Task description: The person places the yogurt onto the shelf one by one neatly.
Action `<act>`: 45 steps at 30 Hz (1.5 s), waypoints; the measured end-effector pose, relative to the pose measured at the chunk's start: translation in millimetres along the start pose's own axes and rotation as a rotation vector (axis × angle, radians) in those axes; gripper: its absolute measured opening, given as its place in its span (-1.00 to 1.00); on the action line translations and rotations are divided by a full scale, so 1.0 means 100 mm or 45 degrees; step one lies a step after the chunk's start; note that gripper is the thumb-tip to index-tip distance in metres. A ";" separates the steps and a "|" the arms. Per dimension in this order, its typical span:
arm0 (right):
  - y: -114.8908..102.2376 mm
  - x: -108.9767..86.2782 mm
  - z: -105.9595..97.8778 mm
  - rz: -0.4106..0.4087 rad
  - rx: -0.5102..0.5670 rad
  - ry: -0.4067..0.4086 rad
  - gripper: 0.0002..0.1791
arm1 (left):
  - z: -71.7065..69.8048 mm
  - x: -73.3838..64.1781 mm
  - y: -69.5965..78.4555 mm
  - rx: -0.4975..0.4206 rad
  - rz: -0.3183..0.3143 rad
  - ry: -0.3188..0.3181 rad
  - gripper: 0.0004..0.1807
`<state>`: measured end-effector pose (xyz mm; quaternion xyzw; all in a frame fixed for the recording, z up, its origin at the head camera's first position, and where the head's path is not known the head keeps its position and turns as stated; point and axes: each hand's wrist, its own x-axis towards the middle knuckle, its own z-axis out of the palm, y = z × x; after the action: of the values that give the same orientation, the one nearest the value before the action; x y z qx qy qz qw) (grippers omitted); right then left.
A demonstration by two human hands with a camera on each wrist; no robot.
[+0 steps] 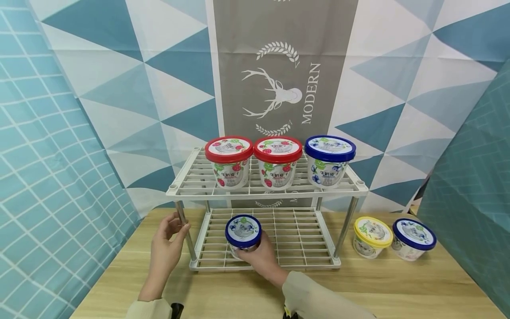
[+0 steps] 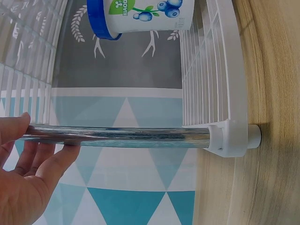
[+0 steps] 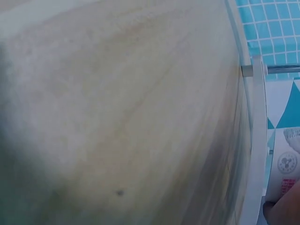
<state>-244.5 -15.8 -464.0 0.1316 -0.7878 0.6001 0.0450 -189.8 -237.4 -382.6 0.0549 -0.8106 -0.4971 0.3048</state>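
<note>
My right hand grips a round white tub with a dark blue lid over the left part of the rack's lower shelf. Blueberries are printed on the tub's side in the left wrist view; only a sliver of the tub shows in the right wrist view. With thumb and fingers on opposite sides, my left hand holds the rack's front left metal post. On the upper shelf stand two red-lidded tubs, left and middle, and a larger blue-lidded tub at the right.
To the right of the rack, a yellow-lidded tub and another blue-lidded tub stand on the wooden table. Behind the rack hangs a patterned cloth, with blue tiled cloth along the left side.
</note>
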 end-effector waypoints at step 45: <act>-0.01 0.38 -0.25 0.131 0.119 -0.656 -0.02 | 0.01 0.00 -0.02 -0.004 0.050 0.008 -0.62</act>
<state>-282.6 2.2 -447.5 0.2418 -0.7502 0.5840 -0.1939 -191.1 -237.6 -384.0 0.0400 -0.8097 -0.4921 0.3172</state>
